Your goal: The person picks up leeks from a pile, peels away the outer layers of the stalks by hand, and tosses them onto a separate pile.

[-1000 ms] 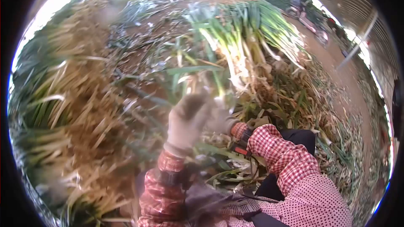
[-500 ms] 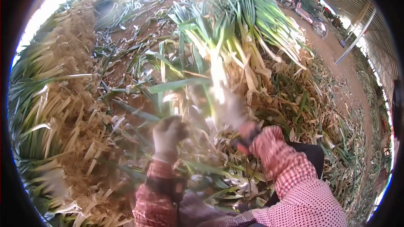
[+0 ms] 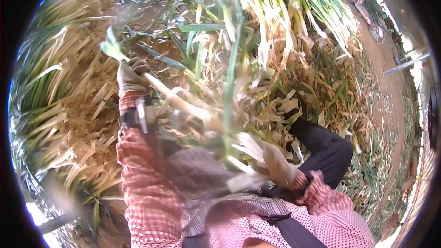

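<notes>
My gloved left hand is wrapped round a large green onion near its green top. The onion's pale stalk slants down to the right across my front, toward the roots, where it blurs. Low and to the right, my gloved right hand is closed on a stripped onion leaf. That leaf's green part stands up in front of the stalk, and its pale base runs to the fingers, smeared by motion. Unheld green onions lie in a bunch at the top, white ends toward me.
Along the left runs a long heap of onions with roots facing inward. Peeled leaves and husks cover the ground in the middle and right. My bent knee is at the right. A parked scooter stands beyond a dirt path.
My left hand has moved up and left and now holds an onion. My right hand has drawn back from the bunch toward my body with a leaf. The view has tipped downward.
</notes>
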The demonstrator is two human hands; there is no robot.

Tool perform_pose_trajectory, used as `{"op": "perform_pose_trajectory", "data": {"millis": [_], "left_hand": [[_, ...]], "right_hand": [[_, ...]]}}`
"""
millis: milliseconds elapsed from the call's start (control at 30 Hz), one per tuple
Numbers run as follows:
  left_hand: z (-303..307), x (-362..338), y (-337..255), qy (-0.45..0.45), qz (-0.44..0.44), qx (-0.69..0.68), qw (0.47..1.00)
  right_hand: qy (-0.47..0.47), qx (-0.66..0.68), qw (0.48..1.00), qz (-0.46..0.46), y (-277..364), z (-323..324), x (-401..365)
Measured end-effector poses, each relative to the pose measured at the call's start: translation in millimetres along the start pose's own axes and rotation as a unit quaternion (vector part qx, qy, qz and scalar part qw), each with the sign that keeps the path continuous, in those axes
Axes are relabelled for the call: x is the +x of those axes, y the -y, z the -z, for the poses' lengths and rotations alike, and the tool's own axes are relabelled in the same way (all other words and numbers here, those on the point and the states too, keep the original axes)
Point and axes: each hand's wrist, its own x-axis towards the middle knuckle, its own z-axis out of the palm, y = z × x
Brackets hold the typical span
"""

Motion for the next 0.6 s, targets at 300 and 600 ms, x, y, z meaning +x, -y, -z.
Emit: {"op": "perform_pose_trajectory", "data": {"millis": [300,600], "left_hand": [[-16.5,-24.3,47.4,-0.104,-0.053,0.112,0.987],[-18.6,-20.4,-1.8,-0.079,-0.128,0.171,0.974]], "right_hand": [[-0.123,-0.431,0.845,0.291,34.0,2.3,80.9],[0.363,-0.550,0.747,-0.084,-14.0,25.7,99.6]]}}
